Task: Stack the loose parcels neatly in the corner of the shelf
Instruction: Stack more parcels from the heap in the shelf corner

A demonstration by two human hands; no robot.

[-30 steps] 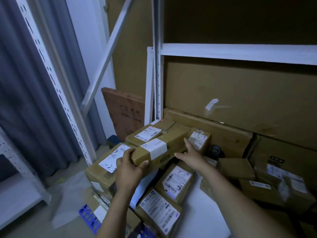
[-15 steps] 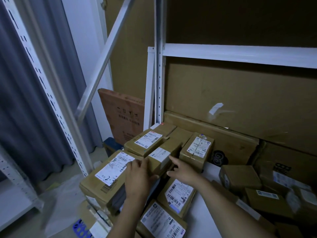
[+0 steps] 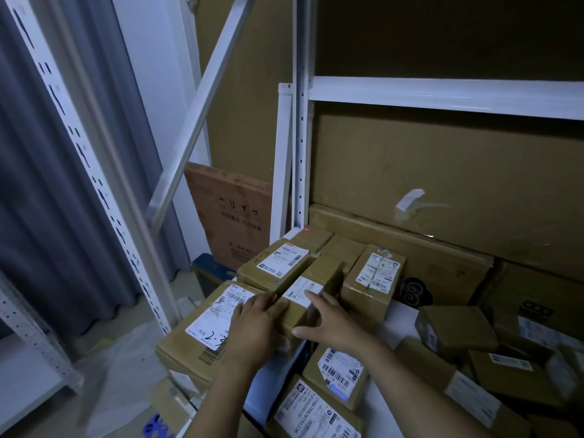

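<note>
Brown cardboard parcel (image 3: 327, 271): long, narrow carton, with a white shipping label (image 3: 301, 290) across its top.
Position: back-left corner of the shelf, between a flat labelled carton (image 3: 275, 267) and a squat upright labelled box (image 3: 374, 279), close against both.
Left hand (image 3: 256, 324): fingers nearly straight, lying flat over the near end.
Right hand (image 3: 328, 324): spread open, fingertips on the label, thumb along the near end.
Edges: white steel upright (image 3: 301, 159) marks the corner; a large labelled carton (image 3: 196, 336) sits at the left edge.
Open room: bare white shelf board (image 3: 399, 324) right of the hands, before the loose brown parcels (image 3: 455, 330).
</note>
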